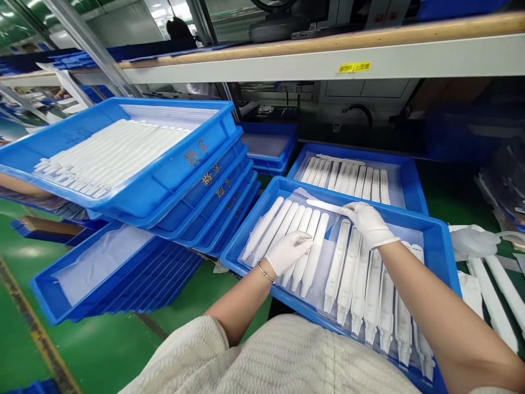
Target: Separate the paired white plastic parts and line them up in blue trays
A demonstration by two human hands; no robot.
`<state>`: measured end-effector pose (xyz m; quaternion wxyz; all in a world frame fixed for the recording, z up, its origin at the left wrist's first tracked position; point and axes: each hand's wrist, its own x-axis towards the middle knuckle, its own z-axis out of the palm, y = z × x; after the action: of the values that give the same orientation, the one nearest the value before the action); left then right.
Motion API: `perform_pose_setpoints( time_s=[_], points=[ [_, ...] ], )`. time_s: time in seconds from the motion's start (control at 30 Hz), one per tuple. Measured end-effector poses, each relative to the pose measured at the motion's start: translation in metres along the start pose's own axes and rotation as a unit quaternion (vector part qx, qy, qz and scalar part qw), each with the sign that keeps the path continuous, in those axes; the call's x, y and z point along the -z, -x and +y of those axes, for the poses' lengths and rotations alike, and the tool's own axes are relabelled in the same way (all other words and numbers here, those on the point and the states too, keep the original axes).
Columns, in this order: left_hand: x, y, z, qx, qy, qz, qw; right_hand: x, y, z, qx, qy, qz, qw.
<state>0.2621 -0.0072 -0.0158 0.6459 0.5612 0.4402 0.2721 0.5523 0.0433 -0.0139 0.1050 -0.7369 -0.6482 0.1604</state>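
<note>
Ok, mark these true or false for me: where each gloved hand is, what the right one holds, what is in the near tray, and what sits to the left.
1. The left hand rests on the smooth white pieces in the near tray. True.
2. The right hand holds a blue lid. False: it holds a slim white piece lying crosswise above the rows.
3. Both hands are bare. False: both wear white gloves.
4. A tilted stack of blue trays sits to the left, its top one full of white pieces. True.
5. The far tray holds nothing. False: a row of white pieces lies in it.
</note>
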Motion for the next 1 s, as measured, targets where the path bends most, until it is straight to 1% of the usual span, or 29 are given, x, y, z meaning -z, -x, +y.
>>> perform_pose_setpoints(
  time_s=[0.13,0.23,0.3,0.37,0.47,0.53,0.63,0.7,0.77,0.83,0.87,0.93,1.0],
  points=[
    [0.001,-0.002,-0.001,-0.007,0.022,0.018,1.000,-0.017,-0.016,-0.045,0.036,0.034,-0.058,0.997],
    [0.003,-0.003,-0.002,-0.012,0.024,0.026,0.999,-0.032,-0.021,-0.074,0.024,0.067,-0.079,0.994],
    [0.003,-0.003,-0.002,-0.013,0.024,0.030,0.999,-0.039,-0.022,-0.088,0.009,0.086,-0.081,0.993],
    [0.003,-0.004,-0.001,-0.014,0.024,0.034,0.999,-0.044,-0.022,-0.096,-0.005,0.096,-0.078,0.992],
    [0.003,-0.004,0.000,-0.020,0.019,0.038,0.999,-0.045,-0.026,-0.098,-0.025,0.088,-0.075,0.993],
    [0.004,-0.004,0.001,-0.028,0.009,0.040,0.999,-0.040,-0.030,-0.094,-0.038,0.063,-0.075,0.994],
    [0.005,-0.005,0.001,-0.041,-0.007,0.050,0.998,-0.022,-0.030,-0.083,-0.043,-0.006,-0.081,0.996],
    [0.004,-0.006,0.001,-0.042,-0.015,0.053,0.998,-0.006,-0.022,-0.077,-0.020,-0.066,-0.084,0.994],
    [0.003,-0.007,0.001,-0.035,-0.019,0.044,0.998,0.011,-0.010,-0.074,0.016,-0.118,-0.087,0.989],
    [0.002,-0.006,0.001,-0.026,-0.023,0.020,0.999,0.025,0.004,-0.073,0.048,-0.185,-0.098,0.977],
    [0.001,-0.004,0.002,-0.019,-0.031,-0.006,0.999,0.031,0.011,-0.073,0.058,-0.229,-0.103,0.966],
    [0.001,-0.001,0.004,0.006,-0.059,-0.092,0.994,0.040,0.022,-0.074,0.060,-0.312,-0.102,0.943],
    [-0.001,0.002,0.007,0.044,-0.085,-0.205,0.974,0.049,0.027,-0.072,0.043,-0.366,-0.084,0.926]
  ],
)
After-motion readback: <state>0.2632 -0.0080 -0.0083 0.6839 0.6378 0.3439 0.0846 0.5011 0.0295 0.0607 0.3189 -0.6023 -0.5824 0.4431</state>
